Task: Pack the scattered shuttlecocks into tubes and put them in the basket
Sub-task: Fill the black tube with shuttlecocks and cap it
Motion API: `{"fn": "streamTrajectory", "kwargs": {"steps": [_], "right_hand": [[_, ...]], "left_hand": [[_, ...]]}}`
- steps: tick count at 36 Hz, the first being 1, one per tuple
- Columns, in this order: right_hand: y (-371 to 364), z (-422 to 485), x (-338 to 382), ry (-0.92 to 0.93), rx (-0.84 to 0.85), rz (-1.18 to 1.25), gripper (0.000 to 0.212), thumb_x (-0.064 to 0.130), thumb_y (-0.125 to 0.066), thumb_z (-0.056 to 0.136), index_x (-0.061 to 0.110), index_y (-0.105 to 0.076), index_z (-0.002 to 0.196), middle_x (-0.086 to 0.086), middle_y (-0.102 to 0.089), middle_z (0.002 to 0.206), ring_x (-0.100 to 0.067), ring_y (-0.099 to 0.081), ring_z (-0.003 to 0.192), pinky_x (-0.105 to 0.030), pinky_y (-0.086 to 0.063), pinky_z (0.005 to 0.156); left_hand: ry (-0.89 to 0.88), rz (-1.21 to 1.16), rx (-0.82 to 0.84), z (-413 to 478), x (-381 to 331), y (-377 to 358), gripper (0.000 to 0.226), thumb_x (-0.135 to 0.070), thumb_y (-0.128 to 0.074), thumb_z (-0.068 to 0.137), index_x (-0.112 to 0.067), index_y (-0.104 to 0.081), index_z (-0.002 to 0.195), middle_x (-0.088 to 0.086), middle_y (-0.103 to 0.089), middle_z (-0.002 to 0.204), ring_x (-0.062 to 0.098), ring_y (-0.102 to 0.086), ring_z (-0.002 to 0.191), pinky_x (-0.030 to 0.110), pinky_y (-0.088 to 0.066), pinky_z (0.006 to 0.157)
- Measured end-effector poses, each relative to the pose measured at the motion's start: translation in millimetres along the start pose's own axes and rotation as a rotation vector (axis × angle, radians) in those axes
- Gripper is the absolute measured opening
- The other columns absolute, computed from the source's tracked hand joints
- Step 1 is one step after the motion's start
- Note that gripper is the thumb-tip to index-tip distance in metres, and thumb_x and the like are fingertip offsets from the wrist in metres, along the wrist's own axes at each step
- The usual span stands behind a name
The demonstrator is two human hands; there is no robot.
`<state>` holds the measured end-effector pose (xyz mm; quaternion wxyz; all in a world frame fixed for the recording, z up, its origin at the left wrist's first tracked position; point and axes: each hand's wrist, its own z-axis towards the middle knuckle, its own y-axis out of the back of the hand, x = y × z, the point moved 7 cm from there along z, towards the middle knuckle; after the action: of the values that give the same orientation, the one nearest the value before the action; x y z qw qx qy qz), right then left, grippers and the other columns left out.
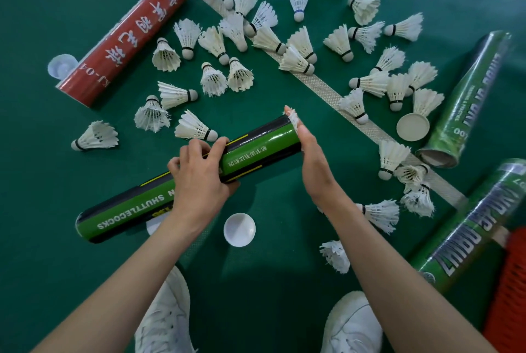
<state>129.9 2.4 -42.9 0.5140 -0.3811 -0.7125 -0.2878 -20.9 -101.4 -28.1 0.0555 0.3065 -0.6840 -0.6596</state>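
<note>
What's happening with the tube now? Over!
Left hand grips tube. Right hand, fingers straight, presses shuttlecock into its end. Loose shuttlecocks all around; cap lies nearby.

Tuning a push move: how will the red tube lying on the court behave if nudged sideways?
Likely rolls: the red tube is a cylinder lying on its side on the flat floor. Probably light: a loose clear cap lies beside its near end, so it may be empty. Its printed wrap looks glossy, possibly slippery.
</note>
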Motion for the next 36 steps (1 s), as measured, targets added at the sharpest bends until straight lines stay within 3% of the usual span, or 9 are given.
{"fn": "streamTrajectory", "kwargs": {"steps": [5,10,12,14,18,24,27,29,36], "right_hand": [[8.5,0.3,8.8,0.016,-0.052,-0.039,0.060,0.058,-0.030,0.093,0.029,-0.034,0.146,0.014,-0.031,0.153,0.001,-0.021,0.142,-0.031,-0.014,0.120],[19.8,0.2,30.0,0.116,-0.212,-0.065,0.032,0.044,-0.047,0.093,0.029,-0.056,0.120,-0.005,-0.047,0.132,-0.009,-0.046,0.121,-0.030,-0.037,0.107],[25.8,-0.3,44.5,0.171,-0.273,-0.098,0.021,0.034,-0.049,0.097,0.024,-0.054,0.114,-0.006,-0.044,0.127,-0.001,-0.046,0.110,-0.016,-0.038,0.099],[32.6,-0.8,65.1,0.221,-0.331,-0.110,0.009,0.030,-0.052,0.097,0.031,-0.050,0.106,-0.001,-0.044,0.117,0.001,-0.046,0.103,-0.015,-0.041,0.092],[41.6,0.0,117.7,0.281,-0.371,-0.154,0.013,0.057,-0.052,0.086,0.046,-0.048,0.092,-0.001,-0.053,0.107,-0.023,-0.054,0.102,-0.043,-0.048,0.090],[64.8,-20.5,214.8,0.433,-0.405,-0.287,0.024,0.046,-0.059,0.089,0.029,-0.047,0.101,0.001,-0.061,0.096,-0.015,-0.060,0.090,-0.027,-0.051,0.077],[71.8,-37.1,258.1,0.479,-0.372,-0.395,0.028,0.038,-0.064,0.088,0.023,-0.044,0.103,0.010,-0.058,0.090,0.004,-0.054,0.083,-0.005,-0.040,0.069],[72.2,-48.9,283.0,0.485,-0.292,-0.501,0.032,0.037,-0.066,0.087,0.024,-0.042,0.104,0.012,-0.057,0.095,0.004,-0.053,0.087,-0.001,-0.035,0.071],[56.1,-73.5,324.8,0.514,-0.025,-0.881,0.034,0.030,-0.065,0.088,0.025,-0.036,0.105,0.009,-0.054,0.113,-0.011,-0.052,0.112,-0.032,-0.041,0.096]], "left_hand": [[-0.023,0.011,-0.006,5.6,-11.2,2.0,0.079,-0.039,-0.080,0.066,-0.027,-0.044,0.135,0.006,-0.042,0.114,0.027,-0.040,0.109,0.042,-0.027,0.094],[-0.042,-0.007,-0.021,8.7,-22.4,10.4,0.079,-0.039,-0.079,0.066,-0.028,-0.042,0.136,0.004,-0.042,0.113,0.025,-0.039,0.111,0.038,-0.025,0.092],[-0.047,-0.014,-0.012,11.4,-30.0,16.7,0.080,-0.043,-0.078,0.067,-0.028,-0.040,0.137,0.003,-0.042,0.112,0.025,-0.040,0.111,0.037,-0.026,0.091],[-0.050,-0.023,-0.008,16.5,-39.7,26.8,0.081,-0.046,-0.076,0.067,-0.028,-0.040,0.137,0.004,-0.043,0.113,0.026,-0.041,0.111,0.038,-0.028,0.091],[-0.090,-0.044,-0.041,29.2,-66.6,62.0,0.083,-0.051,-0.075,0.067,-0.026,-0.038,0.138,0.004,-0.045,0.116,0.026,-0.044,0.110,0.039,-0.034,0.092],[-0.223,-0.094,-0.099,38.9,-110.4,125.4,0.088,-0.060,-0.071,0.067,-0.024,-0.034,0.138,0.002,-0.046,0.116,0.023,-0.046,0.108,0.038,-0.042,0.090],[-0.259,-0.180,-0.071,42.3,-130.9,152.1,0.088,-0.059,-0.072,0.068,-0.023,-0.032,0.138,0.000,-0.045,0.121,0.019,-0.044,0.110,0.038,-0.044,0.092],[-0.263,-0.269,-0.047,46.2,-140.5,165.3,0.087,-0.057,-0.075,0.067,-0.021,-0.035,0.136,-0.001,-0.045,0.122,0.017,-0.045,0.110,0.038,-0.045,0.091],[-0.240,-0.616,0.003,45.9,-156.6,178.5,0.073,-0.039,-0.085,0.061,-0.020,-0.045,0.119,-0.003,-0.051,0.110,0.012,-0.051,0.099,0.027,-0.044,0.080]]}}
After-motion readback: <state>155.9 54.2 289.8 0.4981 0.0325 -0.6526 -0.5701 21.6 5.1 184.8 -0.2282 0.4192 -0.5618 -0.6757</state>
